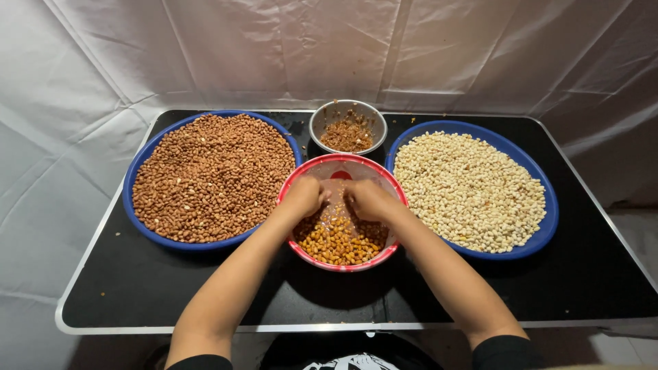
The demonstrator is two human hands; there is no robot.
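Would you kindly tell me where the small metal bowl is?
The small metal bowl sits at the table's far middle, behind the red-rimmed bowl, between the two blue basins.

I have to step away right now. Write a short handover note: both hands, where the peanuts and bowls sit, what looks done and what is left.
Left hand and right hand: both closed, working among wet peanuts in the red-rimmed bowl, front centre of the black table.
Left blue basin: heaped red-brown, skin-on peanuts.
Right blue basin: pale skinned peanuts, already a full layer.
Small steel bowl behind: brown skins.
Left: the batch in the bowl and the large skin-on pile, judging by the piles.
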